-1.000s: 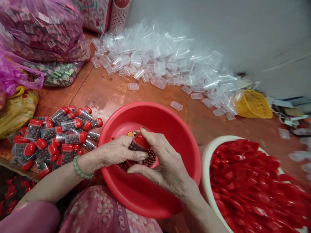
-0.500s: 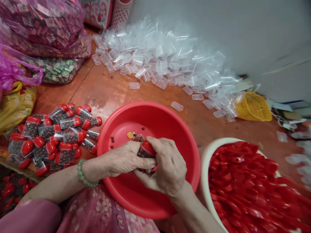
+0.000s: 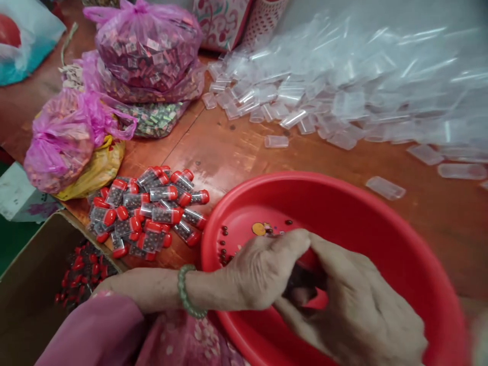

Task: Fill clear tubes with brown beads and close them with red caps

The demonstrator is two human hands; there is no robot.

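Over the red basin point(image 3: 343, 216), my left hand point(image 3: 259, 272) and my right hand point(image 3: 366, 295) are closed together around a small red-capped container point(image 3: 305, 277). Its dark contents and a bit of the red cap show between my fingers; the rest is hidden and blurred. My left wrist wears a green bead bracelet point(image 3: 186, 292). Loose small brown balls point(image 3: 223, 244) lie on the basin floor by its left side. Left of the basin is a pile of clear containers with red caps point(image 3: 152, 208), filled with dark balls.
Clear plastic tubes point(image 3: 293, 94) are heaped along the back right of the wooden table point(image 3: 229, 157). Tied purple bags point(image 3: 148, 51) of small packets and a yellow bag point(image 3: 95, 170) stand at the left. Below the table edge, a cardboard box point(image 3: 30, 284) holds more red-capped containers.
The view has swung left, bringing in the cardboard box and more bags, while the tub of red caps has left view. Both hands still grip the container over the basin.
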